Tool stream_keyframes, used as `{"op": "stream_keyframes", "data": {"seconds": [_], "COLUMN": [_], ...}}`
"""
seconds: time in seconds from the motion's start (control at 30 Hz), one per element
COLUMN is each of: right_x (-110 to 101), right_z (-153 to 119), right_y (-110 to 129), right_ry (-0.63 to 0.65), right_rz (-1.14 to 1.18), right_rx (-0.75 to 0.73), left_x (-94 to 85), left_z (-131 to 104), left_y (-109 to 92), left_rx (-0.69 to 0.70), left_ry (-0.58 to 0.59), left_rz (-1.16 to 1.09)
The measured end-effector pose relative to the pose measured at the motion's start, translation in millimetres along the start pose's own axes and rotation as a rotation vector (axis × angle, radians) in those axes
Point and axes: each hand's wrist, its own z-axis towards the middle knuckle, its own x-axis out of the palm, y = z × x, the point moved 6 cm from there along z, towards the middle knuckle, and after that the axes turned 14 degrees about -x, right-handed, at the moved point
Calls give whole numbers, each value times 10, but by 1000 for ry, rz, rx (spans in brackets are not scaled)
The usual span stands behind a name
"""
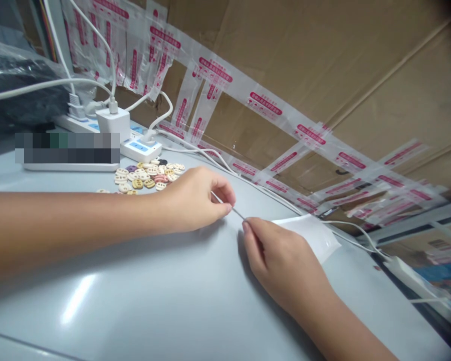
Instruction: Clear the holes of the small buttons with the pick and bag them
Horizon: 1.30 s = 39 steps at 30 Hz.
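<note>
A thin grey strand (239,214) runs straight between my two hands; whether it is cord or wire I cannot tell. My left hand (195,198) pinches it between thumb and fingertips, and a bit of it shows inside the curled fingers. Thumb and forefinger of my right hand (278,253) close on its other end, just to the right and nearer to me. Behind my left wrist lies a pile of small carved bead-like pieces (138,175), mostly cream, with some yellow, pink, purple and black ones.
A white power strip (141,149) with a charger (113,124) and cables stands at the back left, near a blurred-out device. White paper (310,233) lies behind my right hand. Taped cardboard (244,113) walls the back of the grey table (135,301).
</note>
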Motion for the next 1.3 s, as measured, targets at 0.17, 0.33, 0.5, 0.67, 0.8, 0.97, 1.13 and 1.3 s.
{"op": "stream_keyframes", "data": {"seconds": [0.17, 0.33, 0.5, 0.67, 0.8, 0.97, 1.13, 1.3], "right_x": [42, 150, 233, 237, 218, 200, 147, 112], "right_z": [9, 16, -3, -6, -8, -20, -13, 16], "right_y": [-166, -132, -146, -170, -181, -188, -153, -109], "right_ry": [-108, -168, -201, -229, -239, -200, -73, 36], "right_rz": [600, 841, 1001, 1038, 991, 868, 622, 463], "right_rx": [345, 433, 503, 533, 520, 468, 300, 201], "left_x": [75, 182, 208, 267, 306, 241, 97, 73], "left_z": [10, -48, -53, -28, -39, -34, 22, 23], "left_y": [20, -21, 6, 37, 37, 21, 71, 76], "left_rx": [17, 125, 144, 98, 74, 40, -99, -111], "left_ry": [111, 187, 172, 240, 312, 284, 190, 201], "left_rz": [-164, -202, -206, -263, -289, -287, -408, -479]}}
